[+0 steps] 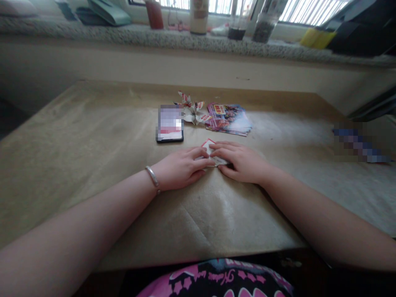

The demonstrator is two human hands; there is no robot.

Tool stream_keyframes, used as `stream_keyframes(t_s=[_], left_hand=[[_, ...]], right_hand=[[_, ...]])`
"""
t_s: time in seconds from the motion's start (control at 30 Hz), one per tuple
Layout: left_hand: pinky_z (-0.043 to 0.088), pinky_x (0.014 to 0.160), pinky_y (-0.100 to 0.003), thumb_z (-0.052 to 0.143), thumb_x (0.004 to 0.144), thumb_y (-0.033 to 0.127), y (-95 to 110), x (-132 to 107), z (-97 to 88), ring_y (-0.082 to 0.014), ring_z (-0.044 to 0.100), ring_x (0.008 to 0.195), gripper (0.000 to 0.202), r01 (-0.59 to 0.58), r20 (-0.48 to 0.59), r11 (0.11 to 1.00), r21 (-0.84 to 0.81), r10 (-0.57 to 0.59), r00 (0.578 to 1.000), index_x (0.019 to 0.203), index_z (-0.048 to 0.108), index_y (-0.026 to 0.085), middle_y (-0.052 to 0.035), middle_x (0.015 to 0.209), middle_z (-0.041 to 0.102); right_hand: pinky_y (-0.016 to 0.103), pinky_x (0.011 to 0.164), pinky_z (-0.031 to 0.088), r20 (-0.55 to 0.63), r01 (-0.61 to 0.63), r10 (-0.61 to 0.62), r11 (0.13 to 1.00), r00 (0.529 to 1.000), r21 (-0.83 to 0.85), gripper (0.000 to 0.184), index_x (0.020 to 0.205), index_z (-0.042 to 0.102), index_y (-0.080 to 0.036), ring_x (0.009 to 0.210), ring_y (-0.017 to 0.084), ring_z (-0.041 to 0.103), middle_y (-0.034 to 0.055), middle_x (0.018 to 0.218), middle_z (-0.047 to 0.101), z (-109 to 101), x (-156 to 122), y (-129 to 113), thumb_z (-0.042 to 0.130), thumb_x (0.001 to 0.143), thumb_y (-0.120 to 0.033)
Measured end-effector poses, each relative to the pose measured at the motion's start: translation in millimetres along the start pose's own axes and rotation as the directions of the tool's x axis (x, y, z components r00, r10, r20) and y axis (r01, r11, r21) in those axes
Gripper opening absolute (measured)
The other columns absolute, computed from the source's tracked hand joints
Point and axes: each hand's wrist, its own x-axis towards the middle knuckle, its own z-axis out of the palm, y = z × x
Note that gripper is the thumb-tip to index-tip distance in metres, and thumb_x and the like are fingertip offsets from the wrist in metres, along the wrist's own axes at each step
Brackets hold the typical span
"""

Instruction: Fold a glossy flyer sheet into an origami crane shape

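Observation:
A small folded piece of paper, whitish with a red edge at its top corner, lies on the table between my hands. My left hand rests on its left side with the fingers stretched over it. From the other side my right hand lies across the paper's right part, fingers extended and slightly apart. The fingertips of both hands nearly meet at the middle of the paper. Much of the paper is hidden under the fingers, so its full shape cannot be made out.
Beyond my hands lie a phone, folded paper flowers and a stack of colourful printed sheets. A blurred blue item is at the far right. Bottles and jars, including a red container, line the stone windowsill.

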Motion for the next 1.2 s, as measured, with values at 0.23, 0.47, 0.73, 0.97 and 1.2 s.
stream_keyframes(t_s=[0.23,0.47,0.73,0.97,1.2], left_hand=[[0.05,0.1,-0.042,0.046,0.095,0.025,0.1,0.3,-0.9,-0.0259,0.054,0.119,0.034,-0.009,0.002,1.0,0.027,0.009,1.0,0.126,0.058,0.019,-0.013,0.127,0.057],[0.051,0.098,-0.041,0.043,0.097,0.028,0.2,-0.7,-1.8,-0.0252,0.055,0.119,0.034,-0.009,-0.001,0.998,0.059,0.009,1.0,0.126,0.058,0.02,-0.012,0.128,0.057],[0.051,0.098,-0.042,0.045,0.096,0.028,1.6,-0.2,-1.8,-0.0258,0.057,0.116,0.032,0.012,0.005,0.999,0.048,-0.012,1.0,0.123,0.061,0.021,-0.012,0.127,0.057],[0.05,0.1,-0.043,0.047,0.095,0.027,1.9,-0.9,-1.0,-0.0263,0.057,0.116,0.032,0.028,0.017,0.999,0.017,-0.028,0.999,0.123,0.062,0.02,-0.0122,0.124,0.058],[0.048,0.103,-0.042,0.048,0.095,0.028,2.5,-0.8,-2.8,-0.0255,0.056,0.118,0.033,0.051,0.046,0.999,-0.015,-0.05,0.998,0.125,0.06,0.022,-0.0127,0.127,0.056]], right_hand=[[0.045,0.107,0.045,0.002,-0.021,0.021,1.0,1.0,0.0,0.035,0.117,0.064,-0.017,0.128,0.027,0.054,0.0136,0.137,0.059,-1.3,0.0,-1.6,0.057,0.084,-0.023],[0.043,0.107,0.046,-0.004,-0.042,0.042,0.999,0.999,0.011,0.035,0.116,0.065,-0.017,0.126,0.026,0.056,0.0132,0.136,0.06,-0.3,-1.3,-1.2,0.057,0.083,-0.024],[0.044,0.105,0.046,-0.019,-0.031,0.032,0.999,0.999,0.03,0.033,0.115,0.065,-0.017,0.125,0.027,0.056,0.0139,0.134,0.061,0.0,-0.4,-0.3,0.058,0.084,-0.024],[0.038,0.093,0.051,-0.087,0.099,-0.092,0.992,0.992,0.08,0.015,0.094,0.068,-0.021,0.105,0.022,0.063,0.0074,0.104,0.072,-1.6,0.8,3.3,0.058,0.083,-0.019],[0.041,0.093,0.045,-0.086,0.155,-0.157,0.987,0.984,-0.036,0.019,0.09,0.071,-0.025,0.088,0.019,0.065,0.0034,0.091,0.074,-3.1,-1.5,4.2,0.053,0.088,-0.019]])
